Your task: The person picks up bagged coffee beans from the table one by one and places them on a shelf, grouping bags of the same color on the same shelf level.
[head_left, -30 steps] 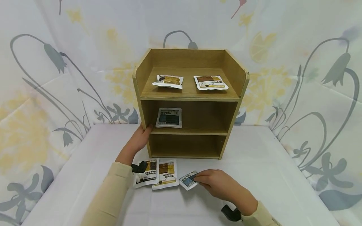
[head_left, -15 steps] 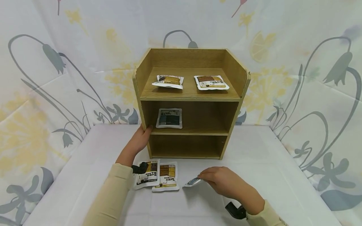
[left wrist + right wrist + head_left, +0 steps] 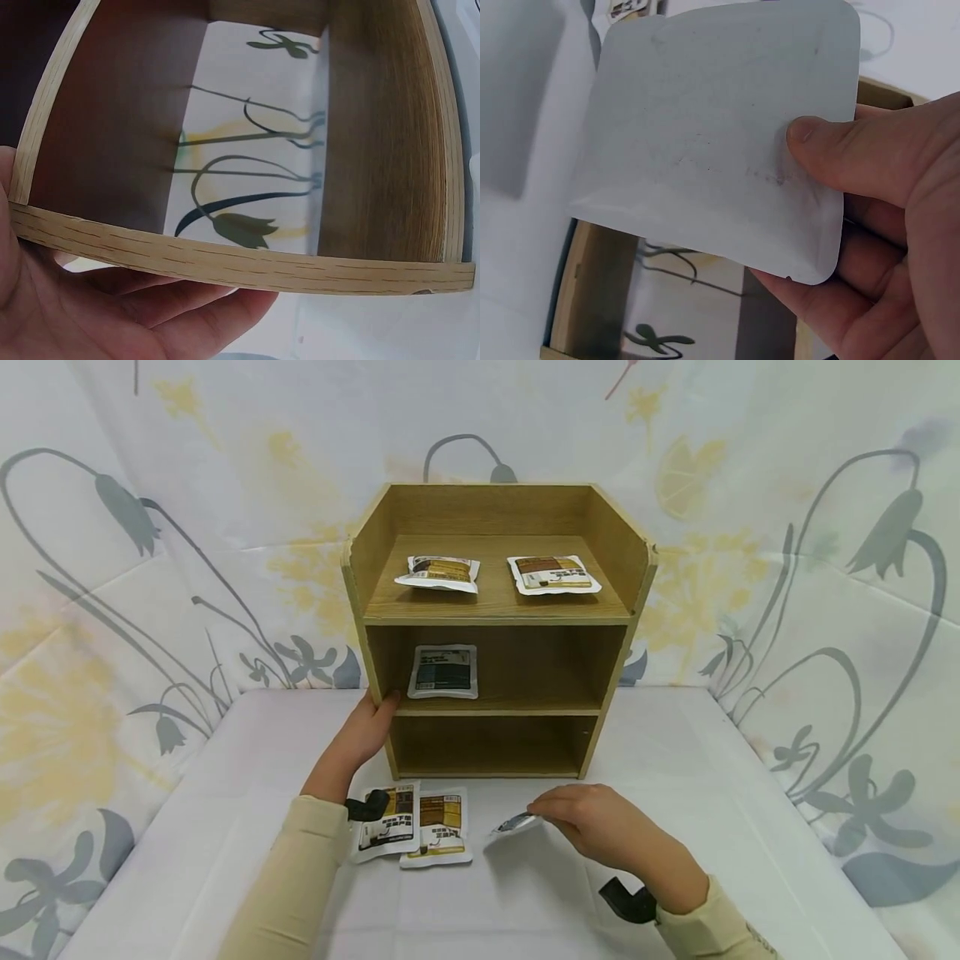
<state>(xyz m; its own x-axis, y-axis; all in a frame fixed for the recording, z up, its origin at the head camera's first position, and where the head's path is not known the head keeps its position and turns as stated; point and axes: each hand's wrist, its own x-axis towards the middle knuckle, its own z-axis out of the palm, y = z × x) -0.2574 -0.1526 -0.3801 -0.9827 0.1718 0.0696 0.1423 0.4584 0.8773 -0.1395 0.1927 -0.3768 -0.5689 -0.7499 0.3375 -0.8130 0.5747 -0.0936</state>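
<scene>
My right hand [image 3: 600,827] pinches a small flat pouch [image 3: 515,824] by its right edge, above the white table in front of the shelf. In the right wrist view, the thumb lies on the pouch's plain white back [image 3: 712,142] and the fingers are underneath. In the head view the pouch is seen almost edge-on. My left hand [image 3: 365,731] grips the left side panel of a wooden shelf [image 3: 487,620]. In the left wrist view, its fingers [image 3: 202,319] lie along the outside of that panel [image 3: 225,259].
Two brown-and-yellow pouches [image 3: 441,572] [image 3: 553,575] lie on the top shelf. A dark-labelled pouch [image 3: 444,672] leans at the left of the middle compartment. Two more pouches [image 3: 390,820] [image 3: 437,828] overlap on the table near the left wrist. A flowered cloth [image 3: 750,568] hangs behind.
The pouch in my right hand has tilted from showing its blue label to nearly edge-on, rising slightly as the hand shifts right. My left hand keeps its grip on the shelf.
</scene>
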